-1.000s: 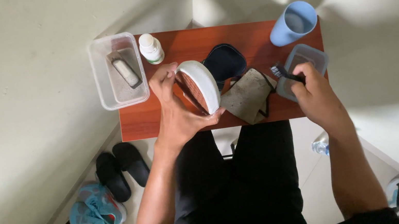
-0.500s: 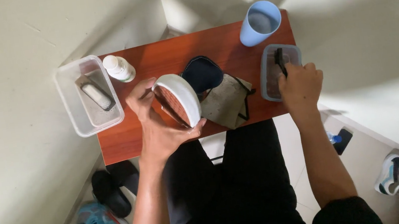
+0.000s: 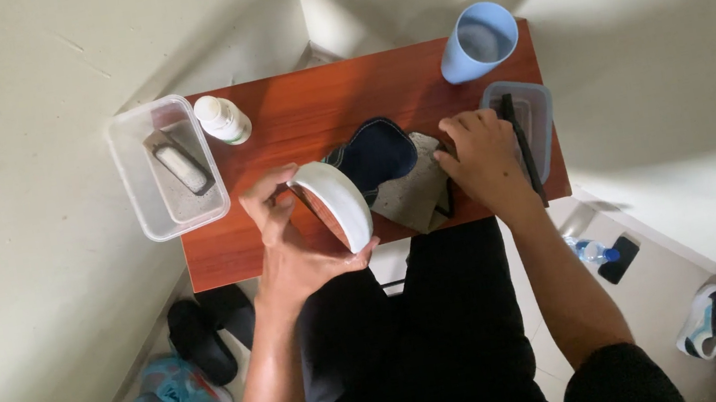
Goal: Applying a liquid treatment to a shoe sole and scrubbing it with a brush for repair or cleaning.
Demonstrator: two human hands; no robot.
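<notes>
In the head view, the left hand (image 3: 293,238) reaches up from the lap, wrist bent, fingers (image 3: 268,190) curled around a white-soled shoe (image 3: 335,204) tilted on edge over the near side of the reddish-brown wooden counter (image 3: 299,116). The right hand (image 3: 483,160) lies flat, palm down, fingers (image 3: 460,129) spread and gripping nothing, pressing on a grey cloth (image 3: 408,194) beside a dark blue insole (image 3: 375,154). Just right of that hand sits a small clear plastic tub (image 3: 542,114) with a black brush (image 3: 520,145) across it.
</notes>
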